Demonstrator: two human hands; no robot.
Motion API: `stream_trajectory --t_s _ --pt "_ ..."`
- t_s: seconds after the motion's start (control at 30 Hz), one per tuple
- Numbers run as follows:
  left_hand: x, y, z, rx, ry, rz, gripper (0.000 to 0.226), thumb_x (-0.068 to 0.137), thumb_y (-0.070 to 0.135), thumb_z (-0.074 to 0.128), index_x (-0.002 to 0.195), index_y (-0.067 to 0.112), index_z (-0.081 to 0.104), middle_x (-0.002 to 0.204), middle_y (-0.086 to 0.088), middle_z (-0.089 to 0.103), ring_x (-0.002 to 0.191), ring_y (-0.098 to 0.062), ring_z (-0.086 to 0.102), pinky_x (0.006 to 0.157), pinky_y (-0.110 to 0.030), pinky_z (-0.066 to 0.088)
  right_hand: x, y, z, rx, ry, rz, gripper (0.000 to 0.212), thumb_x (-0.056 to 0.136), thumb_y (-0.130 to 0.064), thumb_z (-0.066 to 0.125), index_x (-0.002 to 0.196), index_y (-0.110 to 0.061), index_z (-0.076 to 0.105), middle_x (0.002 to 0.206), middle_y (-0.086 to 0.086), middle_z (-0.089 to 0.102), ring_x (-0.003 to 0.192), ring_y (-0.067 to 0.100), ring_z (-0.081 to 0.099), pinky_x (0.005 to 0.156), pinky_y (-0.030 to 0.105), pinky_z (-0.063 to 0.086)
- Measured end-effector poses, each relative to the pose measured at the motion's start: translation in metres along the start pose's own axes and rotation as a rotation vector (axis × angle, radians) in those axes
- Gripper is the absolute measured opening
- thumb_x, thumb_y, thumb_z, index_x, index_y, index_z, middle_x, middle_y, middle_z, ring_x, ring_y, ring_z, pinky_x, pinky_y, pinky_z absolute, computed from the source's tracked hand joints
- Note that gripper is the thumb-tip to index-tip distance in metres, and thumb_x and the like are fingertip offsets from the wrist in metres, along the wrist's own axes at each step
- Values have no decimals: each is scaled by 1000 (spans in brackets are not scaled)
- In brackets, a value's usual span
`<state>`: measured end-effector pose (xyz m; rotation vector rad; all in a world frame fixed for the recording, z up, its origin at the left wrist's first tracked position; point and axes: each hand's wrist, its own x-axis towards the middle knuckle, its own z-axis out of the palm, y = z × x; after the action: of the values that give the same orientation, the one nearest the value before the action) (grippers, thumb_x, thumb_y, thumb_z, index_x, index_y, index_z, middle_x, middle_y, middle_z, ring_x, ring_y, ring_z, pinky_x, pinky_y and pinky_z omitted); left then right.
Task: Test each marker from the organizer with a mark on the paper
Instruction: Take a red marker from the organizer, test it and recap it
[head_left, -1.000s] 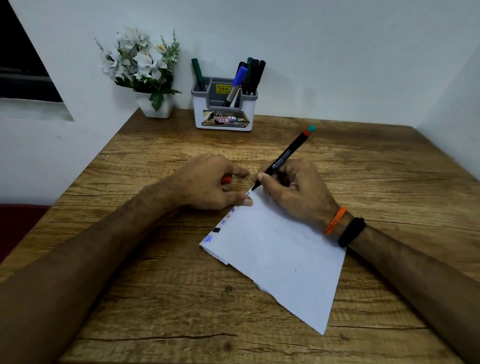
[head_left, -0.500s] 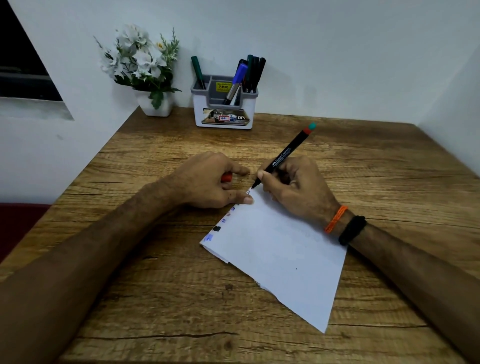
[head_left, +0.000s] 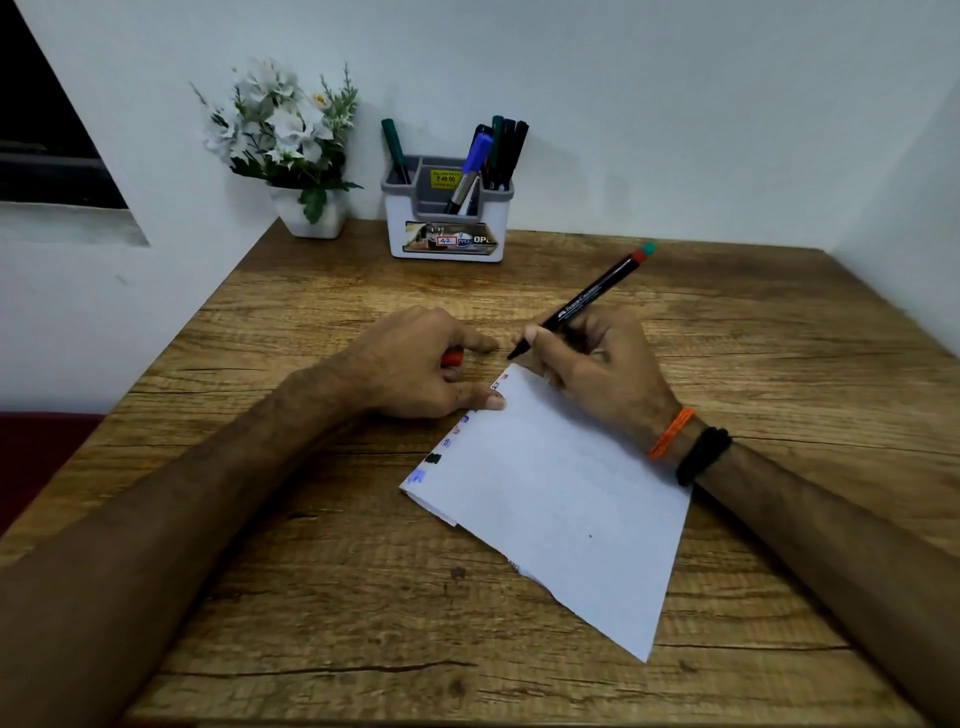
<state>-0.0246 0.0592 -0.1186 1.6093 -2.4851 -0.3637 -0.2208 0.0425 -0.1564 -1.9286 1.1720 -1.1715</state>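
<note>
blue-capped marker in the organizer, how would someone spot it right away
At the back of the wooden table, beside the flower pot, stands a white organizer with a grey rim. The blue-capped marker leans in its middle section. Unlike the dark green and black markers around it, it has a bright blue cap and a pale barrel.

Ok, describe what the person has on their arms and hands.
Both forearms are bare, with no sleeves in view. The right wrist carries two bands side by side: a thin orange band nearer the right hand, and a thicker black band behind it. The left hand and its wrist carry nothing visible: no watch, ring or glove.
</note>
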Motion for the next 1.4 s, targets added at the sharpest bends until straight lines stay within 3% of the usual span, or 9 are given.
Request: stream_trajectory --t_s 0.1,0.2,0.3,0.5,0.67,1.0,1.13,1.27,1.4 --pt "0 0 -1 -71 1 -12 66 78 53 70 137 31 52 96 28 44 83 -4 57 67 -24 37 4 -3 -4 226 16 82 17 96 -10 62 91 2 74 59 1 61 45 8 52 41 18 39" --pt "0 -8 0 -230 49 -11 55 79 50 71 130 29 59 69 17 54 66 3 51 65 -21 38 6 -8 -8 363 12 127 14 95 -2 59 91 4 71 64 7 62 49 12 56 41 21 43" --pt "2 -17 0 -332 93 -18 36 89 45 62 122 30 61 96 12 61 89 1 55 72 -25 41 5 -11 -12 489 -21 166 18 96 -3 55 92 3 71 66 9 62 52 12 58 43 21 45" --pt "3 -19 2 -625 188 9 20 98 8 48 114 18 57 91 7 71 90 -3 66 80 -25 48 8 -11 -16 730 -147 281 39 82 -26 49 98 1 72 74 10 67 59 13 60 49 21 47" --pt "5 -17 3 -706 285 42 18 92 2 58 107 11 60 96 4 74 92 -5 69 74 -16 49 7 -13 -17 670 -89 268 12 93 -13 57 91 -6 66 78 11 73 54 11 61 47 20 46" --pt "5 -15 4 -703 367 9 19 85 6 68 97 20 65 94 5 69 83 0 66 72 -16 53 5 -20 -17 578 -60 234 8 94 -11 60 88 -10 65 79 7 74 51 10 57 46 19 43" --pt "6 -13 9 -761 358 28 17 84 6 69 96 18 66 93 0 69 84 -9 68 76 -25 56 1 -21 -15 575 -66 251 8 91 -14 67 86 -17 61 88 12 76 53 13 59 48 19 43" --pt "6 -11 11 -754 361 50 15 84 12 70 99 14 67 94 1 69 85 -10 67 79 -29 56 0 -19 -14 486 -47 185 18 84 -21 74 92 -6 70 70 4 70 47 11 52 45 19 41" --pt "6 -11 10 -811 366 45 12 84 12 69 96 18 67 92 4 68 83 -4 64 73 -21 52 3 -15 -18 550 -57 205 13 91 -16 65 91 -13 78 68 3 67 46 10 50 44 19 39"
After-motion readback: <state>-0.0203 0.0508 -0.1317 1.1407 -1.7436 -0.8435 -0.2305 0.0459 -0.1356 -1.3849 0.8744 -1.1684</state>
